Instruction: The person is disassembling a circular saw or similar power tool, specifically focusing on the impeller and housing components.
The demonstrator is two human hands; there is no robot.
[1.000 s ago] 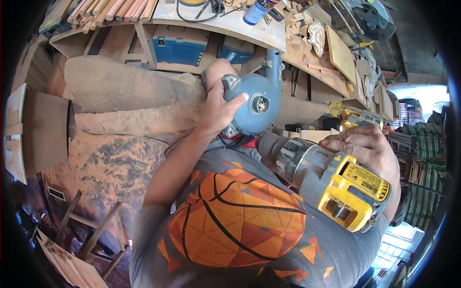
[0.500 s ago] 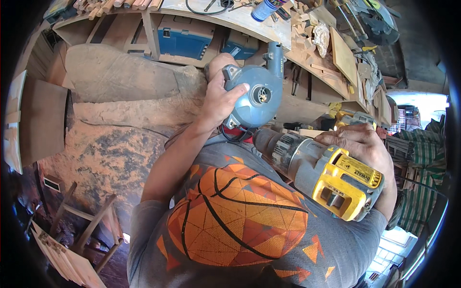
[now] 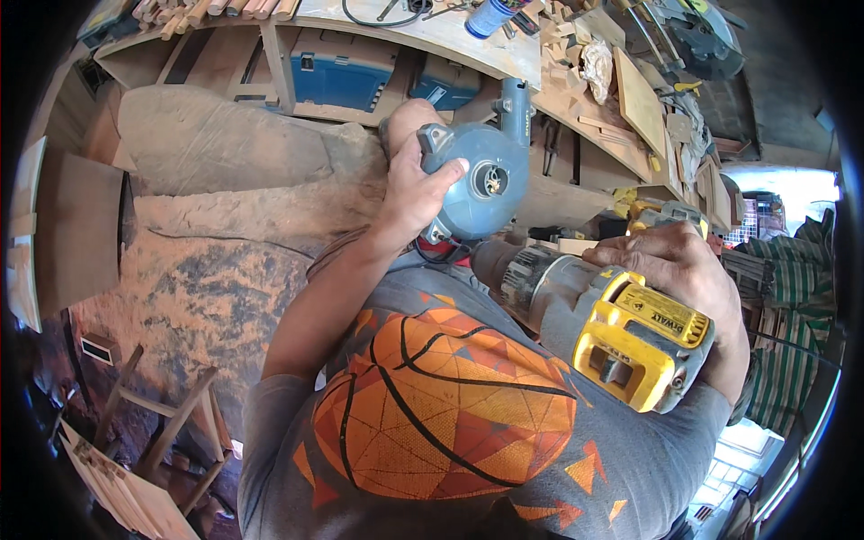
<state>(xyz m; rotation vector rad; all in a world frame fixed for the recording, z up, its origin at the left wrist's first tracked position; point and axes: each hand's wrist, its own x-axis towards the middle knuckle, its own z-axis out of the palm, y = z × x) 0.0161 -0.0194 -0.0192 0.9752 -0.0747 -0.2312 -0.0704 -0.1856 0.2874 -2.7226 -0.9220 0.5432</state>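
My left hand [image 3: 418, 191] is closed on a rounded blue-grey blower [image 3: 461, 200], thumb lying on its face. At the middle of that face is a round opening [image 3: 491, 181] with metal parts inside. A short tube [image 3: 516, 112] sticks up from the blower's far side. My right hand [image 3: 675, 261] is wrapped round a yellow and black cordless drill [image 3: 641, 346], its fingers partly hidden by the drill body. The dusty drill chuck [image 3: 499, 265] points left, close below the blower; whether the two touch I cannot tell. A dark cord [image 3: 443, 258] shows beneath the blower.
Along the far side runs a workbench [image 3: 378, 34] bearing a blue can [image 3: 490, 18] and wooden sticks [image 3: 184, 13]. Blue cases [image 3: 342, 79] sit under it. Wood offcuts [image 3: 571, 81] lie at the right. Sawdust covers the floor [image 3: 193, 288]; a wooden frame [image 3: 166, 423] stands lower left.
The drill in my right hand has shifted very slightly left. My left hand keeps its hold on the blower.
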